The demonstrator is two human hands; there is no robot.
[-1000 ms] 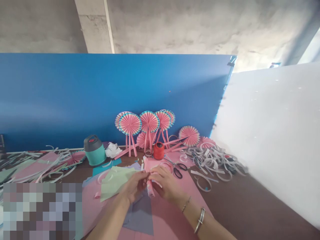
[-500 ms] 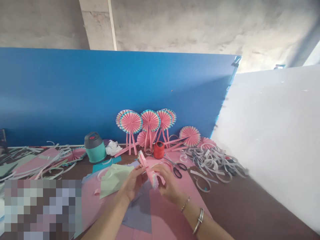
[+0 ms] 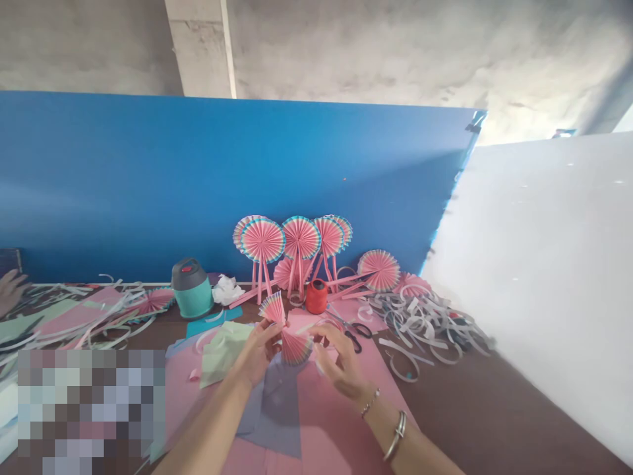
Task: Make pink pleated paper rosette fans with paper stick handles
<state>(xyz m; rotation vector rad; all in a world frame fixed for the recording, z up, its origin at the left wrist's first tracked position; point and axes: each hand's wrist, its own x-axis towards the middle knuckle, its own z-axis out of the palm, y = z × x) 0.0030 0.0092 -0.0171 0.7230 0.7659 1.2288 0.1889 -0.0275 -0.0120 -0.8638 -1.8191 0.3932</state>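
A pink pleated paper fan (image 3: 295, 346) with a pale, multicoloured edge is partly spread above the sheets, in two wedges joined at a narrow middle. My left hand (image 3: 258, 348) pinches it near that middle, on the left side. Just beside the lower wedge's right edge is my right hand (image 3: 339, 361), its fingers curved and apart; whether a fingertip touches the paper is hard to see. Beneath both hands lie pink sheets (image 3: 336, 422) and a grey-blue sheet (image 3: 279, 412).
Finished round fans (image 3: 262, 240) lean against the blue partition (image 3: 148, 178). A red thread spool (image 3: 316, 297), black-handled scissors (image 3: 353, 340) and a teal-and-grey container (image 3: 192, 290) stand or lie ahead. Paper strips (image 3: 420, 323) heap up at right. Another person's hand (image 3: 10, 290) shows far left.
The fan has turned and spread, so its pleated faces now show. My right hand has moved slightly right, its fingers opening. Another person's hand has come into view at far left.
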